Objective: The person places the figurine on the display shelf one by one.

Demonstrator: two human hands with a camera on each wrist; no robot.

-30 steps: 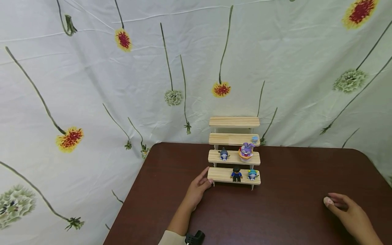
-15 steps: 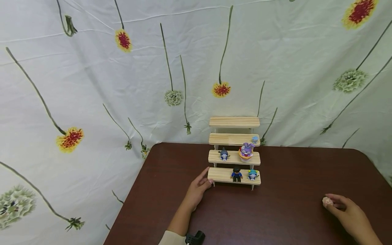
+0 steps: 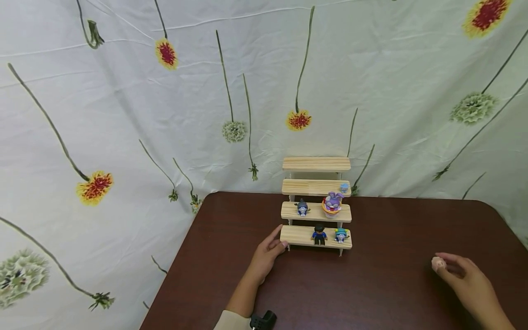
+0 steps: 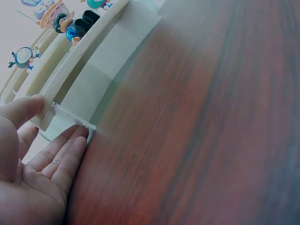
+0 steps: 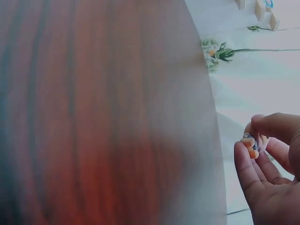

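Note:
At the left end of the lowest step, my left hand [image 3: 264, 261] holds the stepped wooden display stand [image 3: 294, 234], thumb at the front corner and index finger at the back. The left wrist view shows other fingers [image 4: 70, 159] by the clear leg under the board. Off to the right, above the table, my right hand [image 3: 472, 284] pinches a small pale pink figurine [image 3: 438, 263] between thumb and fingers. Orange and grey parts of this figurine [image 5: 252, 146] show in the right wrist view; the fingers cover the rest.
Standing on the steps are a black-haired toy figure [image 3: 319, 234], a teal-hatted figure [image 3: 340, 235], a dark-hatted figure [image 3: 302, 207], a purple bunny toy [image 3: 332, 203] and a small blue toy [image 3: 344, 188]. Behind the brown table [image 3: 383, 284] hangs a flowered cloth [image 3: 198, 91].
My right hand has shifted slightly up and left, and more of the pink figurine shows at its fingertips. The left hand stays on the stand.

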